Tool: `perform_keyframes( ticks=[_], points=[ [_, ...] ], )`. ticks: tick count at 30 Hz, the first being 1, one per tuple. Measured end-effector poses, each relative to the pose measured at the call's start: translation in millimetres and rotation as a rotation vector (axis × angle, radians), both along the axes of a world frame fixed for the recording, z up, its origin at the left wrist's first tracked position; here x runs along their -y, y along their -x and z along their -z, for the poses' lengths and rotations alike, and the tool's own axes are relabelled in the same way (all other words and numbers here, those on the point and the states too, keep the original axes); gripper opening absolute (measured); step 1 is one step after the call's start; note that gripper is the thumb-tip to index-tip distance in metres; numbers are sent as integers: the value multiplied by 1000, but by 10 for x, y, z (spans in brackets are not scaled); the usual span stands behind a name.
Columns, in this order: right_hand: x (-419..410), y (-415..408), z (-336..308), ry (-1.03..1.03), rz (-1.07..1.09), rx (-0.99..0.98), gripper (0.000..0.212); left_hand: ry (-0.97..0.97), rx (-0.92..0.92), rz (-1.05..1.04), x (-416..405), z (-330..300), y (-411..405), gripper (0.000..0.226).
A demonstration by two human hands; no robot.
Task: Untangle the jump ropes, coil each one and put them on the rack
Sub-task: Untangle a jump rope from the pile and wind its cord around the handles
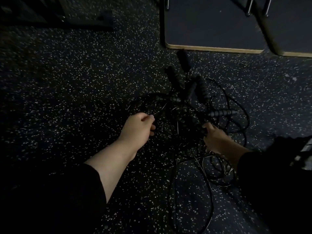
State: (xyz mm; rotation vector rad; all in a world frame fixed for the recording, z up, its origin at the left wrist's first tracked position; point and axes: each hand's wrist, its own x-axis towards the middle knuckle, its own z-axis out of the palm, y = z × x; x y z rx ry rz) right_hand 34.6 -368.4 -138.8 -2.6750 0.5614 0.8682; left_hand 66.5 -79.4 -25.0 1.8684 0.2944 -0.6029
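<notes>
While ropes lie knotted: untangling step in hand.
Left hand (138, 127): pinches cord beside tangle (185, 119).
Right hand (217, 141): grips handle (196, 124) at tangle.
Next: likely separate one rope.

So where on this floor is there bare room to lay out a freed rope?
Bare speckled rubber floor lies left of the tangled black jump ropes, beyond the left hand. Another patch sits right of the tangle, below the dark wood-edged platform. It is crowded between both hands and around the right hand.
</notes>
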Motion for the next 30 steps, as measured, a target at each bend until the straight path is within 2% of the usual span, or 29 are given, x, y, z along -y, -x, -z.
perform_keyframes(
  ticks=[2, 7, 9, 12, 14, 16, 20, 23, 25, 28, 30],
  points=[
    [-22, -25, 26, -28, 66, 47, 36, 2, -4, -1, 10, 29, -31, 18],
    [-154, -40, 7, 97, 91, 94, 55, 12, -14, -5, -8, 81, -51, 19],
    [-205, -57, -50, 137, 97, 143, 49, 17, -20, -5, -12, 92, -50, 19],
    [-267, -34, -155, 160, 180, 365, 41, 29, -14, -15, -18, 84, -40, 19],
    [-280, 24, -221, 107, 229, 432, 36, 36, -11, -17, -25, 67, -33, 19],
    [-240, 88, -268, 61, 207, 406, 30, 41, -8, -15, -31, 46, -17, 19],
    [-201, 144, -452, -22, 240, 334, 32, 41, -1, -13, -48, 10, 36, 19],
    [-157, 157, -552, 83, 170, 402, 33, 40, -2, -11, -55, -22, 109, 19],
    [-172, 160, -693, -57, 271, 505, 29, 36, 2, -7, -65, -56, 175, 19],
    [-280, 191, -984, -420, 504, 651, 17, 61, 0, -5, -63, -177, 267, 23],
    [-450, 300, -1198, -572, 519, 704, 8, 115, -8, -14, -30, -348, 327, 30]
  ],
)
